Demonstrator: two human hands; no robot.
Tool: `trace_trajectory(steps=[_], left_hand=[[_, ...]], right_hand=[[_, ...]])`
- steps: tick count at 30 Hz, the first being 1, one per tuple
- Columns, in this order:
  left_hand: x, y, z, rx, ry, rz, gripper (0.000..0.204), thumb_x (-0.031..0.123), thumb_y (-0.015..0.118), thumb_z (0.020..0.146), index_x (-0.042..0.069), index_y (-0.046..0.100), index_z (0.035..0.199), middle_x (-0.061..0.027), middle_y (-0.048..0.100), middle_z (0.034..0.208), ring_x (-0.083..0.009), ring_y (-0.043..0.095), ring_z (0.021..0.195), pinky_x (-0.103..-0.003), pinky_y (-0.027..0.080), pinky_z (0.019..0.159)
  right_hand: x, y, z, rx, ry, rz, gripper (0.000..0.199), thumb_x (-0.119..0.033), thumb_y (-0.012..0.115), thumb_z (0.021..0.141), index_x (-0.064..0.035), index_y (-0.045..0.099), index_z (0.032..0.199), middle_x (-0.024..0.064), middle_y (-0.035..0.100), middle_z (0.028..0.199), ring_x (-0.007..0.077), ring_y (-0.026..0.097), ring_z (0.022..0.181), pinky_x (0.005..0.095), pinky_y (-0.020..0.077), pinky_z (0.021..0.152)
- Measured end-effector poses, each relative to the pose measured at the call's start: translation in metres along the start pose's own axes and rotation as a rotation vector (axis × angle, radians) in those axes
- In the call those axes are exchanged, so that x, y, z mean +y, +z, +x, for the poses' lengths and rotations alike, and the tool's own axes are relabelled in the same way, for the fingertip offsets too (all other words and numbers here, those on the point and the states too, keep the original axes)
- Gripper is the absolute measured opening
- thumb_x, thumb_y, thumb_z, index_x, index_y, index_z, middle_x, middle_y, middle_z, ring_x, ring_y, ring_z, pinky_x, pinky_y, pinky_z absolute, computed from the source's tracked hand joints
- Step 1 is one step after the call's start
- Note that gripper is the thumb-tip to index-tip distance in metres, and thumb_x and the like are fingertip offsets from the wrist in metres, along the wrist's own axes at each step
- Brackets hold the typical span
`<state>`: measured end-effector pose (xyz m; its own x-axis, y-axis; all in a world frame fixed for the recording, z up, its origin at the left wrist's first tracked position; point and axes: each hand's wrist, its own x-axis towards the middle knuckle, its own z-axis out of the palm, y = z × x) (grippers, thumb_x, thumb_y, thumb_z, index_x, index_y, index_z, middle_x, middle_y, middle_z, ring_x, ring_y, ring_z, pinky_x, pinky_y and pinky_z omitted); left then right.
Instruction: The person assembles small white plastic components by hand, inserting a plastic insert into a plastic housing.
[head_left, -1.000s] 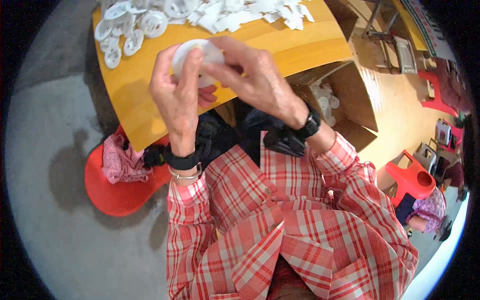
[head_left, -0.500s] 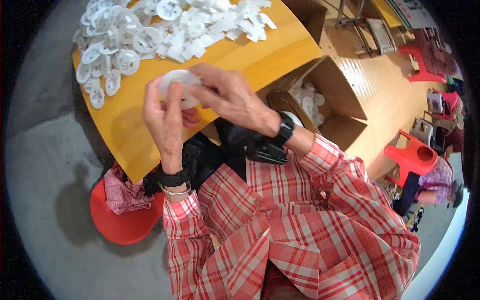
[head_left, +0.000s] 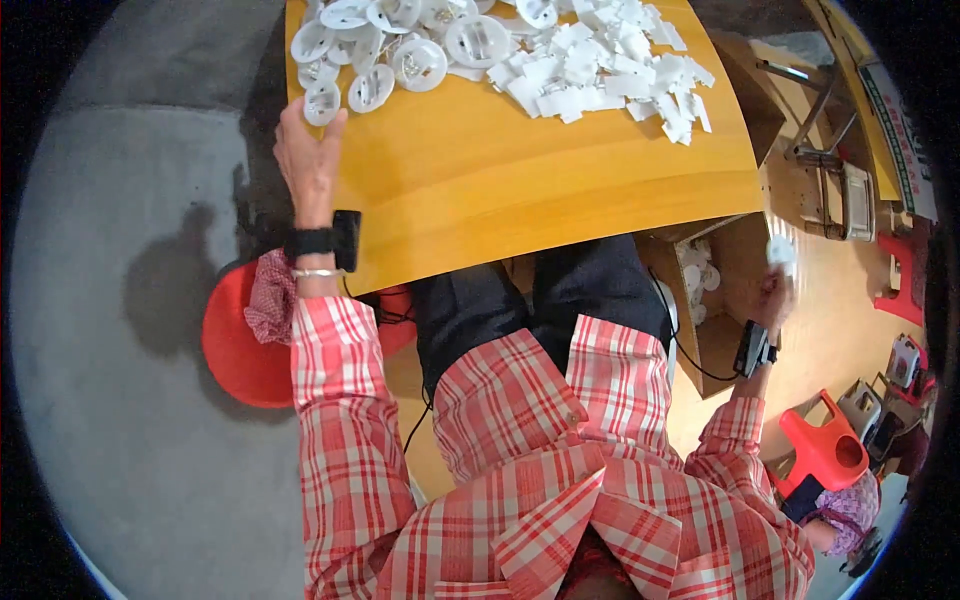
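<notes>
My left hand (head_left: 309, 160) is at the table's left edge, fingers and thumb on either side of a white round plastic disc (head_left: 321, 103) at the border of the pile. Out to the right, above the floor beside the cardboard box, my right hand (head_left: 774, 296) grips another white plastic disc (head_left: 781, 252); its fingers are partly blurred. A heap of white round discs (head_left: 418, 66) with small inner fittings covers the far left of the table. Next to it lie many flat white plastic pieces (head_left: 580, 75).
The yellow table (head_left: 480, 195) spans the space before me. An open cardboard box (head_left: 735, 295) at its right holds white round parts (head_left: 700, 275). At left, a red stool (head_left: 240, 345) bears a checked cloth (head_left: 270, 300). Further right are a red stool (head_left: 825, 440) and a seated person (head_left: 850, 508).
My hands, together on one disc before, have parted: the left went to the pile's edge, the right swung out beside the box with a disc. The view has turned.
</notes>
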<state>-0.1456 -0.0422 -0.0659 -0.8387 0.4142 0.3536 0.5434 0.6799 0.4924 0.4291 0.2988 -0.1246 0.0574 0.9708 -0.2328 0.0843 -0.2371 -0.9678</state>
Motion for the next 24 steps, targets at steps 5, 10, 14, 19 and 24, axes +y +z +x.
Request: trace_trajectory(steps=[5, 10, 14, 19, 24], left_hand=[[-0.028, 0.024, 0.03, -0.181, 0.221, 0.065, 0.062, 0.032, 0.07, 0.074, 0.009, 0.046, 0.127, -0.0219, 0.056, 0.113, -0.0389, 0.051, 0.106, -0.043, 0.04, 0.091], [-0.058, 0.01, 0.058, -0.341, 0.356, -0.06, 0.049, 0.02, 0.066, 0.079, 0.005, 0.05, 0.123, -0.0236, 0.058, 0.11, -0.0368, 0.057, 0.101, -0.039, 0.044, 0.085], [-0.054, 0.013, 0.065, -0.42, 0.224, 0.047, 0.049, 0.025, 0.062, 0.082, 0.015, 0.047, 0.128, -0.0221, 0.053, 0.118, -0.0365, 0.049, 0.109, -0.039, 0.041, 0.089], [-0.06, 0.018, 0.063, -0.441, 0.094, -0.251, 0.053, 0.027, 0.062, 0.084, 0.012, 0.042, 0.131, -0.016, 0.05, 0.124, -0.0311, 0.051, 0.108, -0.04, 0.04, 0.091], [0.018, -0.023, 0.036, -0.344, -0.286, -0.494, 0.06, 0.028, 0.062, 0.086, 0.008, 0.034, 0.136, -0.0124, 0.042, 0.132, -0.0264, 0.047, 0.112, -0.04, 0.039, 0.092]], right_hand=[[0.098, -0.058, 0.003, -0.025, 0.414, -0.451, 0.021, -0.02, 0.051, 0.084, -0.003, 0.062, 0.079, 0.0053, 0.058, 0.064, 0.0131, 0.047, 0.045, 0.0286, 0.0374, 0.04], [0.114, -0.018, -0.034, -0.111, 0.512, -0.442, 0.005, -0.008, 0.058, 0.076, -0.0037, 0.058, 0.075, 0.0073, 0.058, 0.061, 0.0132, 0.046, 0.04, 0.0288, 0.0363, 0.036], [0.119, -0.028, -0.039, -0.141, 0.59, -0.364, 0.013, -0.013, 0.055, 0.085, 0.0004, 0.056, 0.086, 0.0107, 0.063, 0.07, 0.0147, 0.05, 0.045, 0.0273, 0.04, 0.039], [0.118, -0.037, -0.012, -0.282, 0.341, -0.507, 0.016, -0.015, 0.056, 0.084, 0.0, 0.059, 0.085, 0.0094, 0.063, 0.068, 0.0143, 0.054, 0.05, 0.0272, 0.0429, 0.045], [0.038, 0.025, -0.013, 0.11, -0.538, -0.634, 0.018, -0.019, 0.055, 0.088, -0.0039, 0.06, 0.097, 0.0091, 0.063, 0.076, 0.0105, 0.058, 0.065, 0.0262, 0.0455, 0.059]])
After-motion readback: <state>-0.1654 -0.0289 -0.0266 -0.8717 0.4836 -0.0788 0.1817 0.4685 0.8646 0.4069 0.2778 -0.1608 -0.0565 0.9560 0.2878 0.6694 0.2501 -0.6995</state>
